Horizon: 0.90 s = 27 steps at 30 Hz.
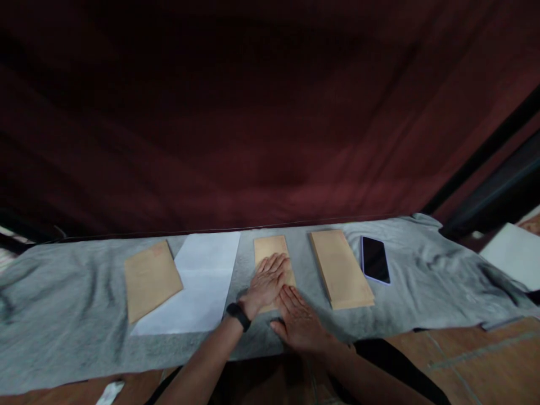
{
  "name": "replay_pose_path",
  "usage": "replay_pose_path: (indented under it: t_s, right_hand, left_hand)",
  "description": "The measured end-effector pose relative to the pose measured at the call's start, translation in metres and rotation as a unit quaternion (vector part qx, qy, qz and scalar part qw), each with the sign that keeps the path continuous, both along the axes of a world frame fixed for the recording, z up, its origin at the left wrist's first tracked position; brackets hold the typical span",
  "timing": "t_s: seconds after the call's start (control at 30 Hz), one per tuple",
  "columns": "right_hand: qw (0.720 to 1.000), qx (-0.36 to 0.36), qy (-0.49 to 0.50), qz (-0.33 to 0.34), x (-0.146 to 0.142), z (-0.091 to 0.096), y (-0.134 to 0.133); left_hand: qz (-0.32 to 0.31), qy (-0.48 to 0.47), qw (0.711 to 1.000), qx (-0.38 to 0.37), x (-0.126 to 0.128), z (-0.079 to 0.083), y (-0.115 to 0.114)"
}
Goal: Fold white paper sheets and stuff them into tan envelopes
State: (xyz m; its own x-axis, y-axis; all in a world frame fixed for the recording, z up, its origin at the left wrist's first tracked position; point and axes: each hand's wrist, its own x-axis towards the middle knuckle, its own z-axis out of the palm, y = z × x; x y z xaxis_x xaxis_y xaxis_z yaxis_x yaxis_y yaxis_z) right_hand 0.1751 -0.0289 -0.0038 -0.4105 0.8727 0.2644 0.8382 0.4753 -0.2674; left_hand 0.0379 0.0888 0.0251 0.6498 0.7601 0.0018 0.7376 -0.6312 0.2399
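Brown envelope (273, 247) lies pressed under flat left hand (267, 283) and right hand (300, 323).

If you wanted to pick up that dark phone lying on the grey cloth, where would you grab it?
Probably by its two long edges, coming straight down from above. The phone lies flat, screen up, on the grey cloth, so only its thin sides offer purchase. The right edge is free; the left one sits close to a brown envelope, leaving little room for fingers.

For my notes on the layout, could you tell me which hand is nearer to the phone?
The right hand. It lies on the grey cloth, left of and nearer the camera than the phone; the left hand rests flat on the middle envelope, farther left.
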Motion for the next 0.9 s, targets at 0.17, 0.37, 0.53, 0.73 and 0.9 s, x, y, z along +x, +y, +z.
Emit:
replay_pose_path:
  t_s: [0.17,0.37,0.53,0.73,0.9]
  right_hand:
    - [1.000,-0.003,0.006,0.022,0.002,0.002,0.002]
    - [0.999,-0.029,0.018,0.030,0.003,0.010,0.003]
    - [0.991,-0.075,0.106,0.040,0.010,0.028,0.015]
    - [0.926,-0.134,0.342,-0.084,0.022,0.027,0.040]
    - [0.868,-0.145,0.445,-0.168,0.023,0.021,0.053]
  left_hand:
    - [0.033,0.009,0.999,0.013,0.020,-0.002,0.050]
    - [0.055,-0.021,0.998,0.035,0.026,-0.004,0.080]
    - [0.014,-0.025,0.999,0.033,0.017,-0.007,0.069]
    - [-0.035,-0.016,0.998,0.044,0.004,-0.011,0.036]
    - [-0.054,-0.021,0.997,0.050,-0.001,-0.011,0.007]
